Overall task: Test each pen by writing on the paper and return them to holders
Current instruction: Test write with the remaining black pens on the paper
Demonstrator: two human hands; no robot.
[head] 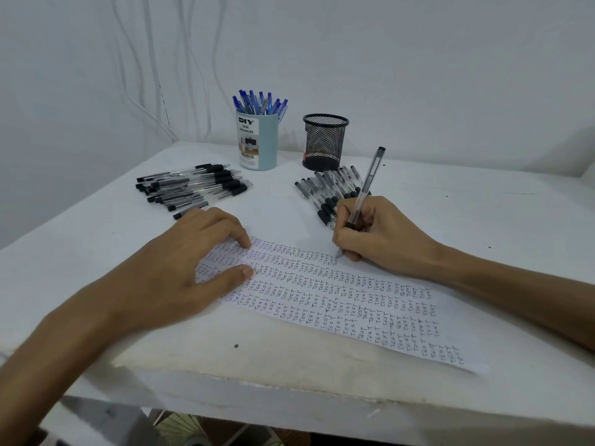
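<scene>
Hosting table: white, paper centred, crammed with TEST rows.
Left hand: fingers loose, pressing paper's 9 o'clock end.
Right hand: pinching the pen, tip touching paper at 1 o'clock.
Holders: blue cup 11 o'clock, mesh cup 12.

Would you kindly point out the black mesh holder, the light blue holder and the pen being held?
black mesh holder (325, 143), head view, on its mesh wall.
light blue holder (269, 144), head view, on its plain side wall.
held pen (368, 181), head view, on its clear barrel.
</scene>
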